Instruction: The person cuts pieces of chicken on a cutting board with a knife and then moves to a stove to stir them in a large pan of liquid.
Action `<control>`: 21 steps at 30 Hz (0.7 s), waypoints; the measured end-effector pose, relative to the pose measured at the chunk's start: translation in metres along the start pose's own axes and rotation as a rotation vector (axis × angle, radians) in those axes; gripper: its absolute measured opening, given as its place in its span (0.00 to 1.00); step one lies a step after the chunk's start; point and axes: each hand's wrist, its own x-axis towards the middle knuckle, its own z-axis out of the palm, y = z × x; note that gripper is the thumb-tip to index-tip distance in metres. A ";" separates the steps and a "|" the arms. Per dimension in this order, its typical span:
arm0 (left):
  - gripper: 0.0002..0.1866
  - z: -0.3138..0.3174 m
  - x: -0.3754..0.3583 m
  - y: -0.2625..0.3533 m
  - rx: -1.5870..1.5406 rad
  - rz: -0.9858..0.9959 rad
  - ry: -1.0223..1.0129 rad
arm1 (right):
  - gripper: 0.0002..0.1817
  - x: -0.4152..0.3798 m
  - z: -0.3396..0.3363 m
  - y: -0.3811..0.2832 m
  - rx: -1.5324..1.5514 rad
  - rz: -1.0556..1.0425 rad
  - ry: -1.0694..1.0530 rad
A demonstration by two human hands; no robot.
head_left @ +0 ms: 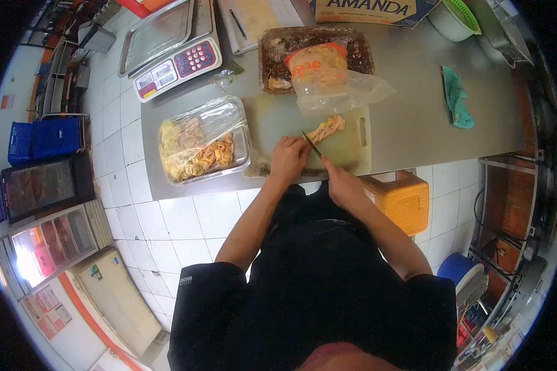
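Observation:
My right hand (pixel 343 185) grips a knife (pixel 314 145), its dark blade slanting up and left across a strip of raw, pale yellow-pink meat (pixel 330 127), perhaps chicken skin. At the strip's left end, my left hand (pixel 289 159) presses down with curled fingers close to the blade. Both hands work over a worn, pale green cutting board (pixel 272 117). To the left, a clear tray (pixel 246 162) partly covered by plastic film contains meat pieces (pixel 216 154). Behind the board, a stained dark metal pan (pixel 272 52) bears a plastic bag (pixel 319 65) with orange print.
A weighing scale (pixel 179 68) with a metal tray stands at the back left, beside papers and a pen (pixel 238 25). A green cloth (pixel 456 97) lies on the steel table (pixel 408 117) to the right. Below the table's front edge is a yellow stool (pixel 400 203).

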 end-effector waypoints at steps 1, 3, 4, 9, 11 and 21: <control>0.04 -0.001 -0.001 0.000 0.001 -0.004 -0.004 | 0.32 0.003 0.002 -0.001 0.003 0.001 -0.005; 0.04 -0.001 0.001 0.002 0.001 -0.008 -0.011 | 0.34 0.015 0.003 -0.003 -0.005 0.032 -0.045; 0.04 -0.001 0.001 0.001 0.000 -0.003 -0.011 | 0.34 0.023 0.007 -0.002 -0.005 0.034 -0.040; 0.07 -0.001 -0.003 -0.004 -0.053 -0.024 -0.053 | 0.32 0.052 0.011 -0.008 0.075 -0.049 0.047; 0.08 -0.005 0.000 -0.005 -0.076 -0.013 -0.068 | 0.32 0.058 0.003 -0.015 0.023 -0.022 0.013; 0.04 -0.001 0.002 -0.009 -0.118 -0.228 0.091 | 0.35 -0.011 -0.028 -0.006 -0.069 0.091 -0.225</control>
